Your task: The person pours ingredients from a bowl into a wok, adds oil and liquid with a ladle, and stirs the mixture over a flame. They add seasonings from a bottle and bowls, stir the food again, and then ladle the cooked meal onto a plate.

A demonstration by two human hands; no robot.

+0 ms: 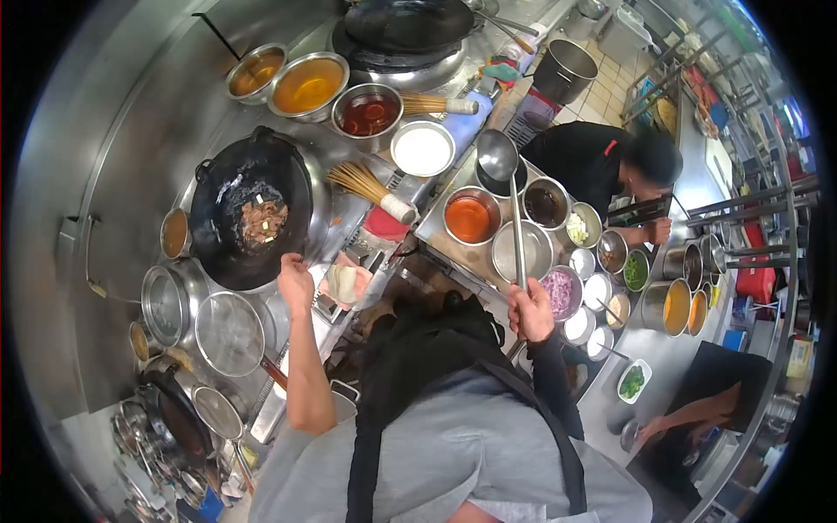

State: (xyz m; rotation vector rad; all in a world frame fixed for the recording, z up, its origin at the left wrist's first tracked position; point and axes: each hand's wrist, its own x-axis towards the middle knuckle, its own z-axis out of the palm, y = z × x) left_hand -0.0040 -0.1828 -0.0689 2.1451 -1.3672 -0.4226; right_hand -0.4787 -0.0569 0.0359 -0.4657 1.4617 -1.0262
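Head view: right hand (530,312), closed around the handle of a ladle (498,155). Left hand (296,281), at the near right rim of a wok (228,253), grip unclear. Wok: left side, containing browned food (261,220). Orange sauce (471,218): right tabletop (435,228).

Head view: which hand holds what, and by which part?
Right hand: ladle, by the handle. Left hand: at the wok edge, grip unclear.
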